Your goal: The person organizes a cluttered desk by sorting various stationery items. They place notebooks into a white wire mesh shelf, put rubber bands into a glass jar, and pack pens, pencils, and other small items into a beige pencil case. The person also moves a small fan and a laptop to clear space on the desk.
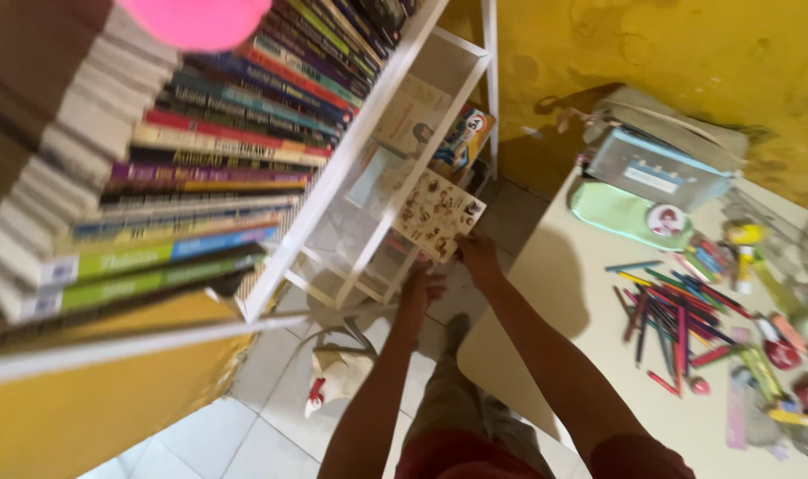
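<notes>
At frame centre, the right hand [477, 255] pinches the lower corner of an illustrated sheet [437, 214] tilting up-left against the white shelf [350, 151]; the left hand [419, 288] hangs open just below.

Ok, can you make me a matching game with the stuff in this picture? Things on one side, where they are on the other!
Things:
1. picture sheet
2. coloured pencils
3. row of books
4. green pencil case

Places:
A. scattered loose on the pale table
B. packed on the upper shelf of the white rack
C. held at its lower edge by the right hand, low in front of the rack
D. on the table, next to the grey box

Pairs: 1-C, 2-A, 3-B, 4-D
</notes>
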